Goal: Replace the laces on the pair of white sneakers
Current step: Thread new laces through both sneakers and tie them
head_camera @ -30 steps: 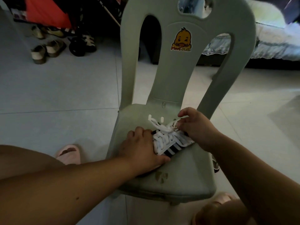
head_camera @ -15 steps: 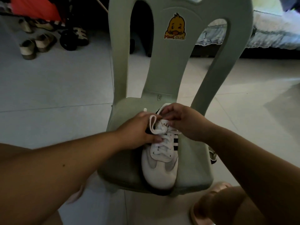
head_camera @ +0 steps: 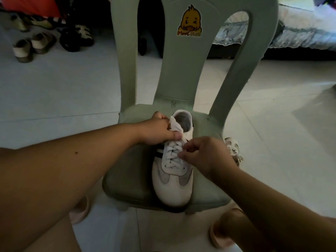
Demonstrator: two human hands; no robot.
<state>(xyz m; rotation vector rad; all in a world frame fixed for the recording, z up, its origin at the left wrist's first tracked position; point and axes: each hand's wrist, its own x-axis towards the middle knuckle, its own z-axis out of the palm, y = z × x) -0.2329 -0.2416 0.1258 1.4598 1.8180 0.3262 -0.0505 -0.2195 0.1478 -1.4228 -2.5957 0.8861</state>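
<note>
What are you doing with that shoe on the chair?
A person is working on the laces of a white sneaker on the seat of a green chair. The left hand grips the tongue, and the right hand pinches the laces near the top. The other sneaker lies on the floor beside the chair.

I'm getting only a sliver of the second sneaker; the rest sits behind the chair's seat edge. The right hand pinches the laces, its knuckles covering which crossing. The left hand, gripping the tongue, blocks that side of the sneaker's collar. The chair top is cropped, and the sticker lettering is too blurry to read.
</note>
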